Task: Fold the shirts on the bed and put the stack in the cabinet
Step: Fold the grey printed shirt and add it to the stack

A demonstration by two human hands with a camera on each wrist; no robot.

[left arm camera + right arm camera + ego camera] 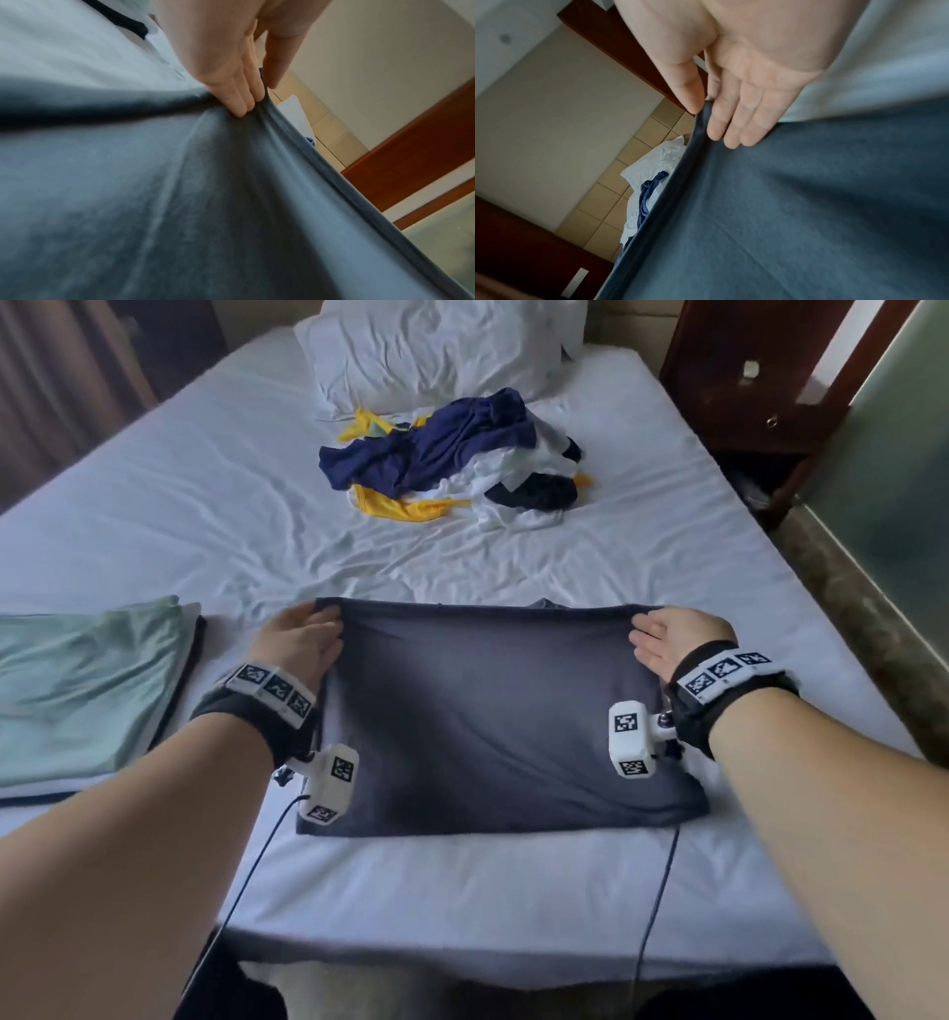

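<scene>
Both forearms reach out over the near edge of the bed, where a dark grey shirt lies folded into a rectangle. At its far left corner the left hand pinches the hem, thumb on the far side and fingers on the near side. At the far right corner the right hand pinches the same edge between thumb and fingers. To the left lies a folded pale green shirt. Farther up, an unfolded pile of clothes sits before a white pillow.
</scene>
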